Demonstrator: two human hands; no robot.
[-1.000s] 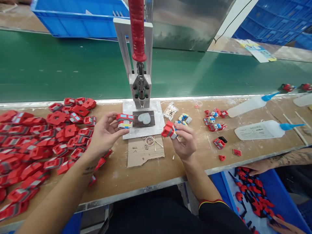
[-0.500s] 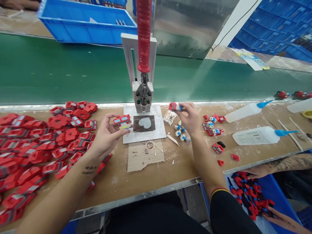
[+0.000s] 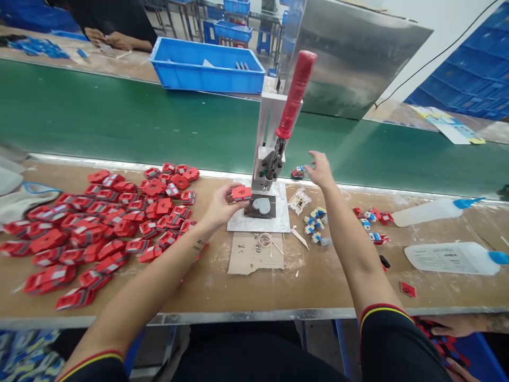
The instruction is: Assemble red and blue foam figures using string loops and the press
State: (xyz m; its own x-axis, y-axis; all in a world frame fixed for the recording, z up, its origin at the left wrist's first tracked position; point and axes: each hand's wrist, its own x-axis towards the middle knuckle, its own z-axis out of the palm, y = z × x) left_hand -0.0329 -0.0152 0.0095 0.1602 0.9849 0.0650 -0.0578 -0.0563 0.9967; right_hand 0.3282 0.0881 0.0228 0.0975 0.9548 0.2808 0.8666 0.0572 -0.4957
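Observation:
My left hand (image 3: 225,204) pinches a red plastic part (image 3: 241,193) at the left edge of the press's base plate (image 3: 281,220). Beside that part lies a grey heart-shaped piece (image 3: 262,206) on a dark block (image 3: 248,211). The press's red handle (image 3: 296,95) rises above, tilted to the right. Past the press, my right hand (image 3: 320,168) is raised with its fingers apart and nothing in them. Just left of its fingertips, a small red, blue and white assembled piece (image 3: 298,172) sits on the green surface (image 3: 222,143).
Many red parts (image 3: 85,231) cover the left side. Small blue-and-white parts (image 3: 315,225), a bag of white pieces (image 3: 299,200) and bottles (image 3: 449,258) lie to the right. A blue crate (image 3: 207,69) stands behind. Another person's hand (image 3: 457,324) is at the lower right.
My right hand has let go of its small piece, which now rests on the green surface. The red part in my left hand has been turned over. The view has shifted left.

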